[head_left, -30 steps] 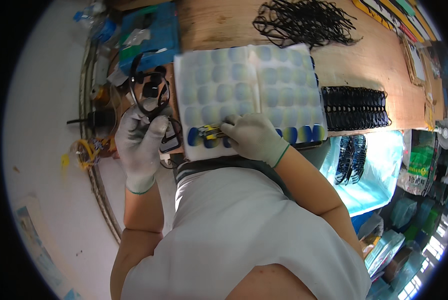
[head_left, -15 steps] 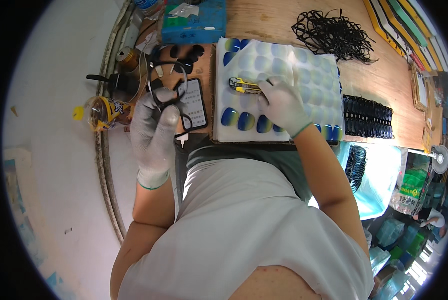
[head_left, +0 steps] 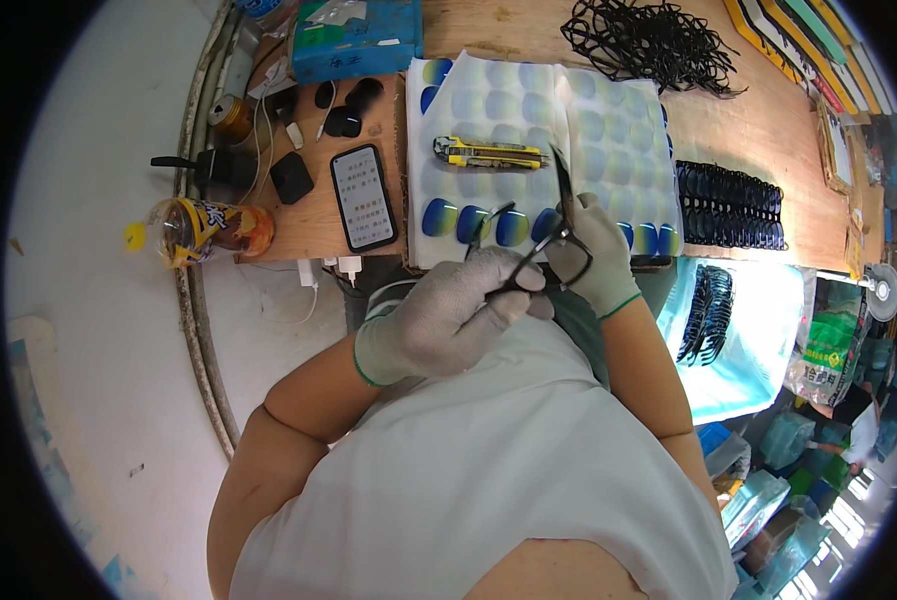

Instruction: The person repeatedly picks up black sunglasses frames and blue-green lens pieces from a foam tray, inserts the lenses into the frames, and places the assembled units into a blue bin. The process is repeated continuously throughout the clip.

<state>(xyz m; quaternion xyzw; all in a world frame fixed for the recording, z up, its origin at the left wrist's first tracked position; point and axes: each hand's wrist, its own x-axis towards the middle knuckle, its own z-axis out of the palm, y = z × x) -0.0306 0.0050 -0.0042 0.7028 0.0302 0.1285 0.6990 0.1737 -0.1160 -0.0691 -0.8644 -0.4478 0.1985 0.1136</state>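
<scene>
My left hand (head_left: 454,315), in a whitish glove, is closed around a black eyeglass frame (head_left: 517,272) above my lap, at the front edge of the table. The frame is tilted, with one temple sticking up. My right hand (head_left: 604,265), gloved too, is at the frame's right rim with its fingers bent against it; the frame partly hides the fingertips. Beyond the hands, a yellow and black utility knife (head_left: 489,153) lies on a white paper sheet (head_left: 554,105). Rows of blue-yellow tinted lenses (head_left: 512,228) show under and in front of the sheet.
Left of the lenses lie a phone (head_left: 365,198), a black case (head_left: 291,178) and a drink bottle (head_left: 209,230) on its side. A blue box (head_left: 357,45) stands behind. To the right are stacked black frames (head_left: 731,206), a tangled black heap (head_left: 654,45) and a bag (head_left: 734,340).
My left hand has brought the eyeglass frame rightward and down from above the phone. My right hand has let go of the utility knife and drawn back to the frame.
</scene>
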